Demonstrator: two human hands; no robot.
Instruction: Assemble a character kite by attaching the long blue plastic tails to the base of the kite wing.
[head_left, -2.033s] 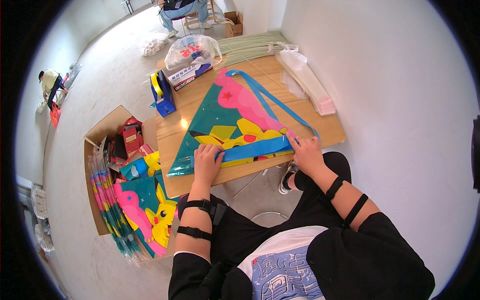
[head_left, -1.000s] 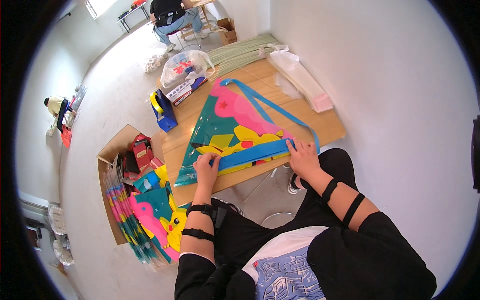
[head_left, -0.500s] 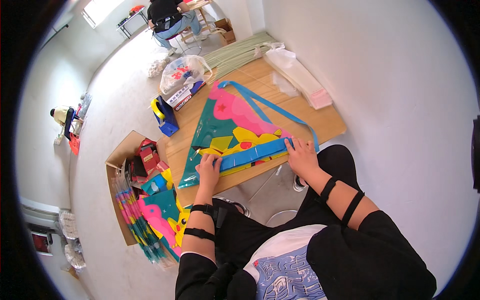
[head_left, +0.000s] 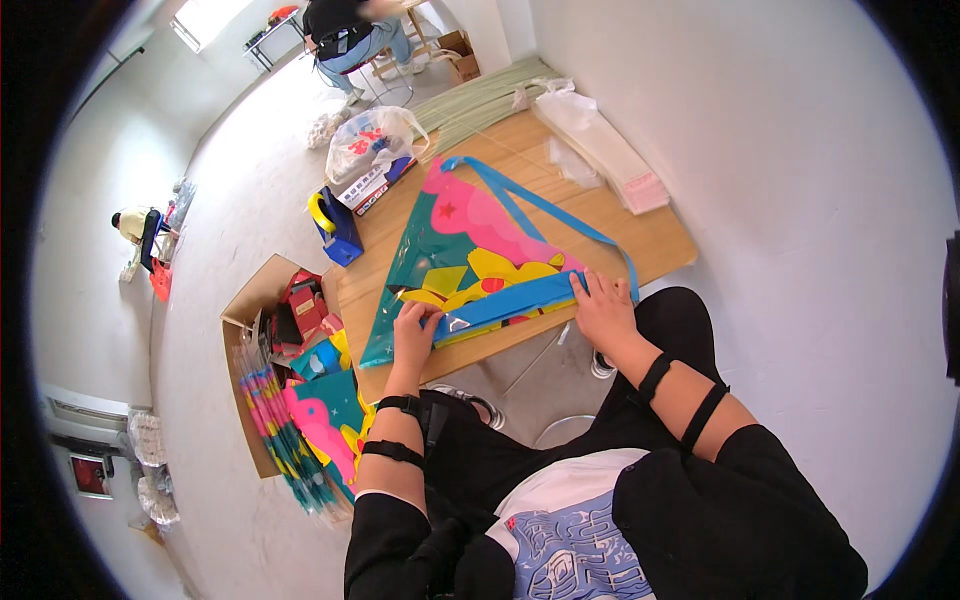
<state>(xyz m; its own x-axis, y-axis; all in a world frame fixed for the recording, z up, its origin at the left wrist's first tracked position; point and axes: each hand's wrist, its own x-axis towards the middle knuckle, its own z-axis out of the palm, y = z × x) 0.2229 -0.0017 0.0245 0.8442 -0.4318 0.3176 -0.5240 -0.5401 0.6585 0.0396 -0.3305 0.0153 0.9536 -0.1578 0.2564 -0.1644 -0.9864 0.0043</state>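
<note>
A triangular kite (head_left: 410, 285) of thin shiny sheet, teal and pink with a yellow cartoon print, lies on the wooden table. Along its near edge runs a flat blue strip (head_left: 510, 302), stretched between my two hands. My left hand (head_left: 412, 333) pinches the strip's left end between thumb and fingers. At the other end, my right hand (head_left: 604, 306) grips the strip, fingertips on top and thumb hidden. A long blue ribbon (head_left: 550, 213) loops from the kite's far tip round to the right, ending near my right hand.
Left on the wooden table (head_left: 655, 240) stand a blue tape dispenser (head_left: 343, 240) and a plastic bag (head_left: 365, 145). Thin pale sticks (head_left: 480, 103) and white plastic sleeves (head_left: 605, 150) lie at the back. A cardboard box (head_left: 243, 305) holds red packages and folded kites. Two people work farther off.
The blue strip has gone from visibly creased in sections to smoother and straighter. Both hands stay at its ends. The whole view has shifted slightly.
</note>
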